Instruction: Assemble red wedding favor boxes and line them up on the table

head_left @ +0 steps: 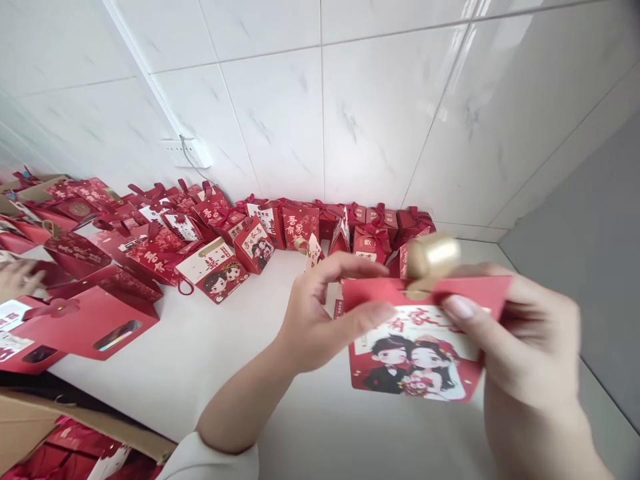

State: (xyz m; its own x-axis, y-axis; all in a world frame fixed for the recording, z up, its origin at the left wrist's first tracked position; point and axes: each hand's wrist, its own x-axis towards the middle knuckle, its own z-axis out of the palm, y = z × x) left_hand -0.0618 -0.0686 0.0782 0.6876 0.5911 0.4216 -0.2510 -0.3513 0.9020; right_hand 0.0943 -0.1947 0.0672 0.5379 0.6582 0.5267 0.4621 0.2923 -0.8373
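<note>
In front of me I hold a red gift box [415, 363] printed with a cartoon bride and groom. My right hand [525, 340] grips its right side, thumb on the front and the other fingers behind. At the upper left corner, my left hand [320, 317] closes on the box with its thumb across the front and fingers behind the top edge. A gold ribbon loop [433, 257], slightly blurred, rises from the top of the box. Behind my hands, a small red box with a bow [371, 241] is partly covered.
Red gift boxes [160, 257] crowd the left of the white table [210, 360] and line the tiled wall [370, 120]. Another person's hand [20, 279] is among them at far left. A cardboard carton [30, 417] with red boxes stands lower left. A wall socket [186, 153] has a cable.
</note>
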